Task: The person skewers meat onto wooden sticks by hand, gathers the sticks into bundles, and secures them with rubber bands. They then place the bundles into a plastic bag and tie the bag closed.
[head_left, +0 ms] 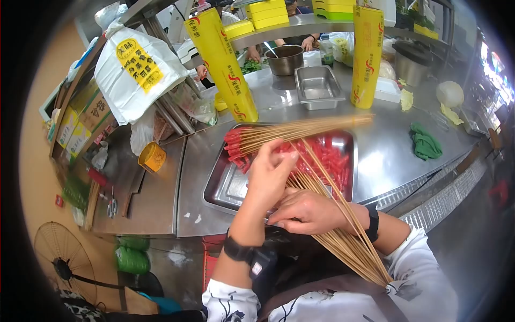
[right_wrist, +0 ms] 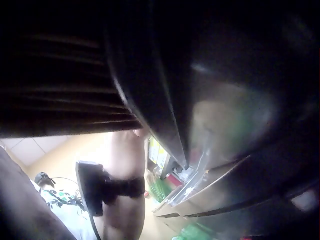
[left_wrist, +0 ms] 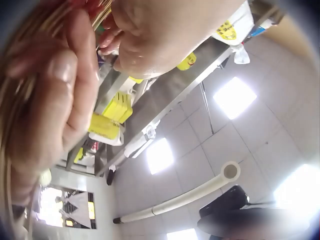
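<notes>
In the head view, a metal tray (head_left: 214, 185) holds red-tipped skewers. One bundle of skewers (head_left: 306, 127) lies across its back, red pieces (head_left: 234, 140) at the left. My right hand (head_left: 307, 211) grips another bundle (head_left: 343, 252), which slants toward my body; two skewers cross above that wrist. Fingers bent, my left hand (head_left: 268, 174) is just above and left of it, by the red pieces; whether it pinches one is unclear. The left wrist view shows my right hand (left_wrist: 55, 100) against sticks and my left hand (left_wrist: 160, 30) close up. Dark shapes cover most of the right wrist view.
Two yellow rolls (head_left: 222, 67) (head_left: 367, 59) stand behind the tray, with an empty metal pan (head_left: 318, 86) and a pot (head_left: 285, 60) beyond. A green cloth (head_left: 425, 141) lies right; a yellow tin (head_left: 152, 157) and scissors (head_left: 112, 206) are left. Other people's hands show at the back.
</notes>
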Demonstrator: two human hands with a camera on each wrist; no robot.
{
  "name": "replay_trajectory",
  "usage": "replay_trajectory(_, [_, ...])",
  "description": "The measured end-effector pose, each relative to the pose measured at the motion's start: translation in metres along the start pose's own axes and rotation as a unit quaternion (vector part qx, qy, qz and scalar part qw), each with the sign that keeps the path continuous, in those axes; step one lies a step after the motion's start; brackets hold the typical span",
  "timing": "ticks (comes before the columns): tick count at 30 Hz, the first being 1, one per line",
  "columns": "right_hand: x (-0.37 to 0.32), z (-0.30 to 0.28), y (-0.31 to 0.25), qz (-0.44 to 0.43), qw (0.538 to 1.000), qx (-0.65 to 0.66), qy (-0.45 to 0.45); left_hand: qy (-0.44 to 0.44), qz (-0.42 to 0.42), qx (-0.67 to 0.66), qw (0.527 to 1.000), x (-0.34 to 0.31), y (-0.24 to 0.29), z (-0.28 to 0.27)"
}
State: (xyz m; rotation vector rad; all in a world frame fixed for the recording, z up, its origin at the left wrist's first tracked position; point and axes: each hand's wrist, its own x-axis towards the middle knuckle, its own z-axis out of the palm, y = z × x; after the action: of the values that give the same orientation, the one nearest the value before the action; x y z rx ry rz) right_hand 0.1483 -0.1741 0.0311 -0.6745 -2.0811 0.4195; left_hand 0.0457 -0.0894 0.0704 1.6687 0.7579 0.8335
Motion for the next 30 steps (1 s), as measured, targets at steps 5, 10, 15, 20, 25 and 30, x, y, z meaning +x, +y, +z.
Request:
replay_trajectory(5, [0.0,-0.002,0.001,0.008,1.0,0.011,-0.007,-0.002,-0.021,-0.166,0.986,0.014,0.005,0.007])
replay_trajectory(10, [-0.003,-0.008,-0.011,0.173,0.965,0.197,0.027,0.018,0.052,-0.264,0.963,-0.02,0.015,-0.027])
replay_trajectory(15, [-0.003,-0.008,-0.009,0.242,0.9,0.349,0.098,0.037,0.022,-0.246,0.968,-0.035,-0.014,-0.043])
replay_trajectory(20, [0.003,-0.007,-0.011,0.294,0.926,0.234,0.045,0.182,0.037,-0.018,0.982,-0.015,-0.067,-0.081])
replay_trajectory(25, [0.004,-0.006,-0.014,0.305,0.923,0.226,0.055,0.105,0.012,0.386,0.916,0.011,-0.101,-0.105])
replay_trajectory(30, [0.002,-0.007,-0.013,0.306,0.921,0.236,0.055,0.045,0.04,0.476,0.878,0.027,-0.09,-0.091])
